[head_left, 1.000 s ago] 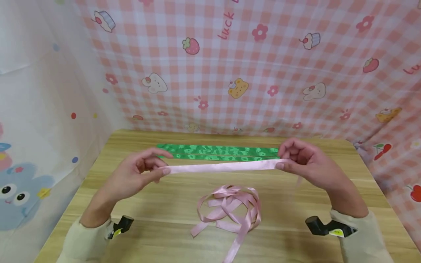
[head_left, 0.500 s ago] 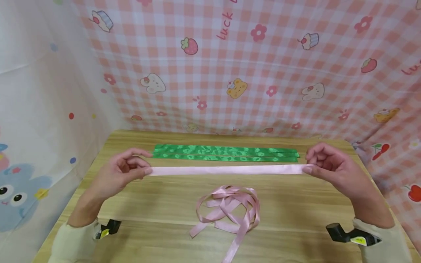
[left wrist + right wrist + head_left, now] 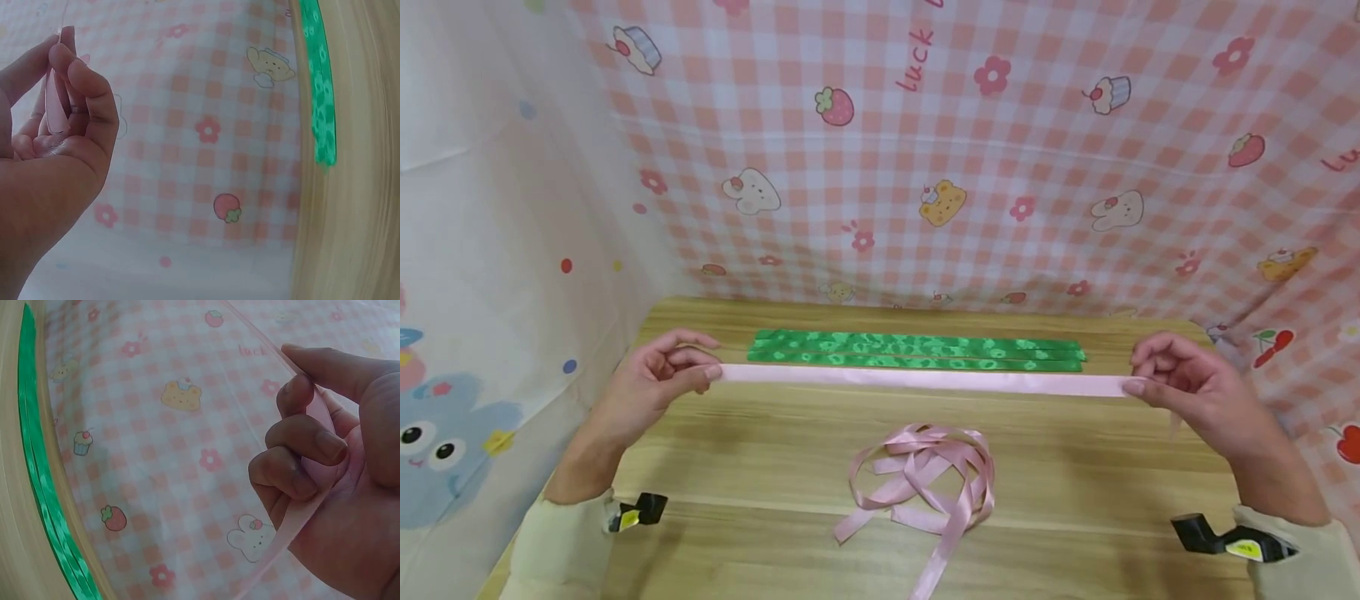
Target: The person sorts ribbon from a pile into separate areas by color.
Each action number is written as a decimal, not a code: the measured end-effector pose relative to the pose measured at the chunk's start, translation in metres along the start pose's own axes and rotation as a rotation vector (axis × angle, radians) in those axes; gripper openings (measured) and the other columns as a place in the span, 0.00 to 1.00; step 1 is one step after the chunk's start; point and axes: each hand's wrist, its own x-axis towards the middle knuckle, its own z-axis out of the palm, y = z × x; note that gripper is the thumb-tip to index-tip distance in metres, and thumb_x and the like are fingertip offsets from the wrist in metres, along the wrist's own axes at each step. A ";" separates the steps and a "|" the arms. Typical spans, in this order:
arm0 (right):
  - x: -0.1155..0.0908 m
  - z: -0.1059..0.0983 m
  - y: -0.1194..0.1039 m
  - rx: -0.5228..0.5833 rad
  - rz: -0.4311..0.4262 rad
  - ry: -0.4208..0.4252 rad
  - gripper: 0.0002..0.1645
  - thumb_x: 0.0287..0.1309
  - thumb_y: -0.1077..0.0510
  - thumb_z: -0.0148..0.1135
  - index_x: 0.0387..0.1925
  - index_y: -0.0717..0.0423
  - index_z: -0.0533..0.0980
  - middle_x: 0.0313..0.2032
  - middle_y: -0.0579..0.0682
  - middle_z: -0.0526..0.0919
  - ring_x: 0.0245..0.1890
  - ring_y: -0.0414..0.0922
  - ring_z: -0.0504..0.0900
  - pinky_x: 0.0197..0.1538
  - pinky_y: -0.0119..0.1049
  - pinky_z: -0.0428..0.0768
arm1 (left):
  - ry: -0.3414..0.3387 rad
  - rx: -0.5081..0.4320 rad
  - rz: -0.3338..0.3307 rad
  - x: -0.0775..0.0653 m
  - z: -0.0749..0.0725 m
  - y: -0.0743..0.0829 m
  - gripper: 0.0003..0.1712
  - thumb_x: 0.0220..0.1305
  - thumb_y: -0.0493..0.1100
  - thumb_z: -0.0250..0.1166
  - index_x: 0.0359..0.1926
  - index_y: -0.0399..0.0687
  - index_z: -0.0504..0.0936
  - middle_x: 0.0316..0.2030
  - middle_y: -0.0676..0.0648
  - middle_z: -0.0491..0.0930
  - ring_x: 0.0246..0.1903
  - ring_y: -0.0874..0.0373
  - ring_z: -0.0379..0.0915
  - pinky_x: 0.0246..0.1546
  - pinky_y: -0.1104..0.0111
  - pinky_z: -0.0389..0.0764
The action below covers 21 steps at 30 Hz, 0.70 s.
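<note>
A pale pink ribbon (image 3: pixel 925 380) is stretched straight and level between my two hands above the table. My left hand (image 3: pixel 658 375) pinches its left end between thumb and forefinger; a short tail of ribbon (image 3: pixel 57 112) lies inside that palm in the left wrist view. With thumb and index finger my right hand (image 3: pixel 1191 387) pinches the other side, and in the right wrist view the loose ribbon (image 3: pixel 294 525) runs through the curled fingers and hangs below. Behind the taut ribbon lie green patterned ribbon strips (image 3: pixel 917 346), flat and side by side.
A loose heap of pink ribbon (image 3: pixel 917 475) lies mid-table, one strand running off toward the near edge. The wooden table (image 3: pixel 760 533) meets a pink checked cloth (image 3: pixel 880 150) at the back. A white cloth (image 3: pixel 512 208) hangs at the left.
My hands have moved apart, the right one farther right and the left one farther left, so the ribbon span between them is longer. The heap and the green strips have stayed put.
</note>
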 end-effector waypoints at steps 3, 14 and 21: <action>-0.003 -0.003 -0.001 -0.016 0.013 0.042 0.21 0.55 0.87 0.47 0.44 0.67 0.71 0.32 0.50 0.79 0.27 0.41 0.75 0.20 0.36 0.63 | 0.024 -0.021 0.008 0.000 -0.001 -0.003 0.14 0.68 0.27 0.59 0.51 0.42 0.78 0.35 0.54 0.86 0.29 0.61 0.76 0.36 0.74 0.78; -0.019 -0.031 0.008 0.044 -0.019 0.077 0.20 0.61 0.86 0.42 0.48 0.69 0.70 0.35 0.51 0.80 0.28 0.42 0.73 0.28 0.31 0.72 | 0.057 -0.052 -0.037 0.000 -0.013 -0.015 0.13 0.67 0.28 0.60 0.50 0.45 0.78 0.33 0.55 0.86 0.28 0.62 0.74 0.33 0.74 0.75; -0.027 -0.047 0.015 0.029 0.011 0.084 0.22 0.62 0.86 0.39 0.49 0.67 0.69 0.37 0.50 0.81 0.28 0.43 0.71 0.28 0.35 0.65 | 0.085 -0.073 -0.091 0.002 -0.021 -0.025 0.12 0.68 0.30 0.61 0.48 0.49 0.79 0.33 0.56 0.87 0.28 0.65 0.76 0.31 0.75 0.77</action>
